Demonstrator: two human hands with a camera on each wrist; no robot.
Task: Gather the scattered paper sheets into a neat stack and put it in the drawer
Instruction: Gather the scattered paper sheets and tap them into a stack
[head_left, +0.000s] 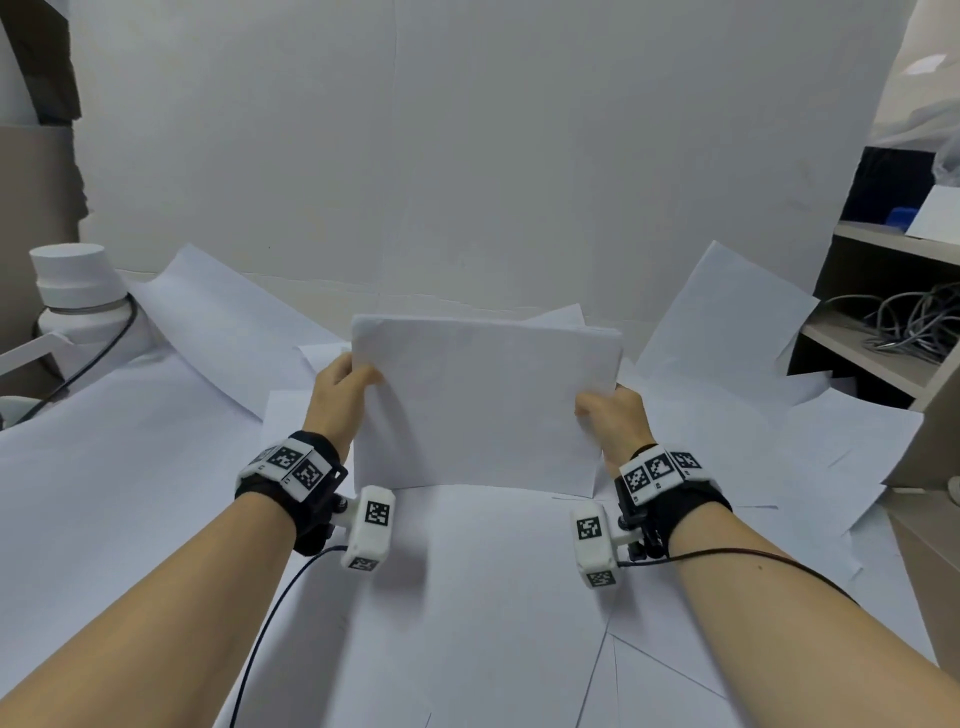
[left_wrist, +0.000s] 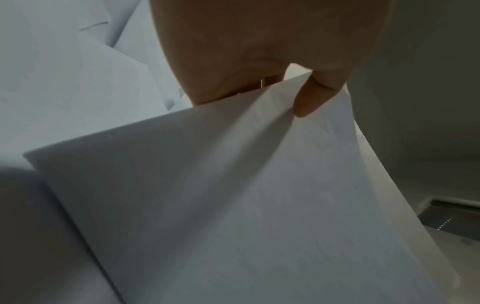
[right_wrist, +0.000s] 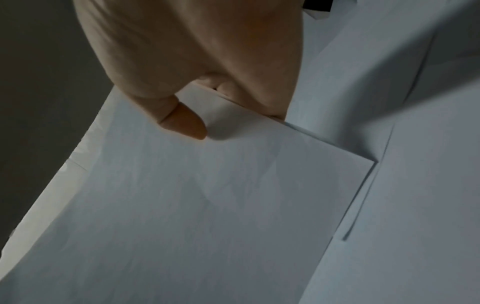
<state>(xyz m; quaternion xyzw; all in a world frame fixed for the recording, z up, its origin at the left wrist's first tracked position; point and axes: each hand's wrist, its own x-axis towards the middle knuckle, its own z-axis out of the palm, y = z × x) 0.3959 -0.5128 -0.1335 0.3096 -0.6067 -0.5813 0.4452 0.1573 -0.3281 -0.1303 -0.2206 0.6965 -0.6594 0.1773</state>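
A stack of white paper sheets (head_left: 480, 405) stands nearly upright on its long lower edge in the middle of the table. My left hand (head_left: 345, 387) grips its left edge, thumb on the near face; the left wrist view shows that thumb pressing the stack (left_wrist: 233, 195). My right hand (head_left: 610, 415) grips the right edge the same way, and its thumb lies on the stack (right_wrist: 194, 205) in the right wrist view. Loose white sheets (head_left: 722, 322) lie scattered behind and beside the stack. No drawer is visible.
The table (head_left: 130, 467) is covered in white paper, with a white backdrop behind. A white bottle (head_left: 78, 301) and a dark cable stand at the far left. Shelves (head_left: 883, 332) with coiled cables are at the right, and a beige cabinet corner (head_left: 935, 452) juts in.
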